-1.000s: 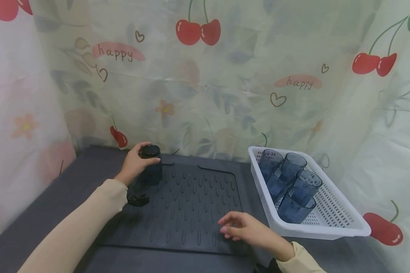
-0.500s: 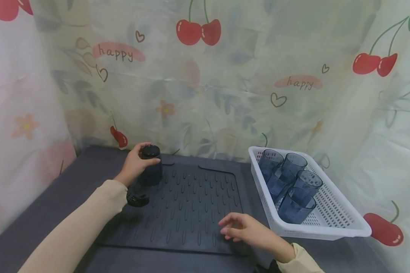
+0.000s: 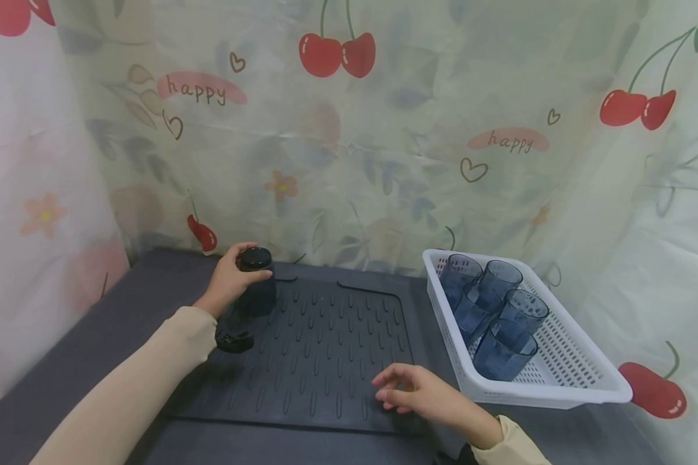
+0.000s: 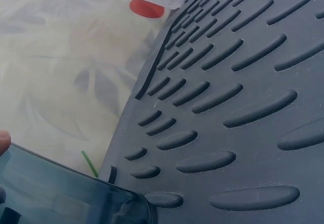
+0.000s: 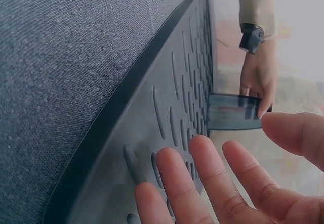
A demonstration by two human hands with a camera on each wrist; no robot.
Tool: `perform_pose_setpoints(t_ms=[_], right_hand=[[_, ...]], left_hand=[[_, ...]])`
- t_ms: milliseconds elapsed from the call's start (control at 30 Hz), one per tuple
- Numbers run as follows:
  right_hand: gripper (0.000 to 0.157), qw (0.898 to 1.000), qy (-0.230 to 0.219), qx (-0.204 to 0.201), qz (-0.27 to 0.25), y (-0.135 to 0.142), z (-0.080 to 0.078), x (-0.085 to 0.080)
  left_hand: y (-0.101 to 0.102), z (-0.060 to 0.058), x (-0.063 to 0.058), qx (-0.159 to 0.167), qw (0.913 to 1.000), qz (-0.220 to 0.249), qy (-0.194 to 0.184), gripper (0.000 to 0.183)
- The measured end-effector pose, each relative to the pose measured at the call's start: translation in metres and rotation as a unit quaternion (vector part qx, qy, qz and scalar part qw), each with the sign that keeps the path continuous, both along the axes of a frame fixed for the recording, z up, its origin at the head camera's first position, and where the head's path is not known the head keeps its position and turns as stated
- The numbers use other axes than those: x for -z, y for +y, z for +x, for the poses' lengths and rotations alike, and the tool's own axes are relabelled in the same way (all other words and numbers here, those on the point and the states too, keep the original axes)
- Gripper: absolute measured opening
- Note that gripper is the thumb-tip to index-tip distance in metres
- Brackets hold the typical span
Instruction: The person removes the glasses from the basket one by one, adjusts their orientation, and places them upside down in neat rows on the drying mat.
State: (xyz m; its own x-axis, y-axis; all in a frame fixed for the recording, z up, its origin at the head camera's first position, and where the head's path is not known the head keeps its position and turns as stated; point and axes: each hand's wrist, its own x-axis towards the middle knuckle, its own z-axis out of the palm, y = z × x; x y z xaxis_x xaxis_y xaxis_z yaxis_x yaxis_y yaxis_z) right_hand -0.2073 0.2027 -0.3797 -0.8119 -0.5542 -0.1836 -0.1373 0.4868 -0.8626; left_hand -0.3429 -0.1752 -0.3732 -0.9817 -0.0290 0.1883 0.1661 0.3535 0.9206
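Note:
At the mat's back left corner, my left hand point(image 3: 229, 279) grips a dark blue glass point(image 3: 258, 290) near its upturned base. The glass stands upside down on the black ribbed drying mat point(image 3: 326, 361); the left wrist view shows its lower rim on the mat. Over the mat's front right part hovers my right hand point(image 3: 407, 389), fingers loosely bent and holding nothing. In the right wrist view its fingers point(image 5: 177, 171) spread in front of the mat, with the glass and left hand beyond.
A white perforated basket point(image 3: 581, 361) stands to the right with several blue glasses point(image 3: 505, 349) in its left part. Behind the grey cloth-covered table point(image 3: 221, 445) hangs a curtain point(image 3: 349, 161) with cherries and "happy" printed on it.

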Motion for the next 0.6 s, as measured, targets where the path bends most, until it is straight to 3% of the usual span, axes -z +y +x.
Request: perform_pose_setpoints(t_ms=[600], right_hand=[[0.029, 1.000, -0.004, 0.005, 0.001, 0.0001, 0.0009, 0.0001]], left_hand=[[0.0014, 0.0006, -0.0011, -0.004, 1.0000, -0.008, -0.001, 0.077]])
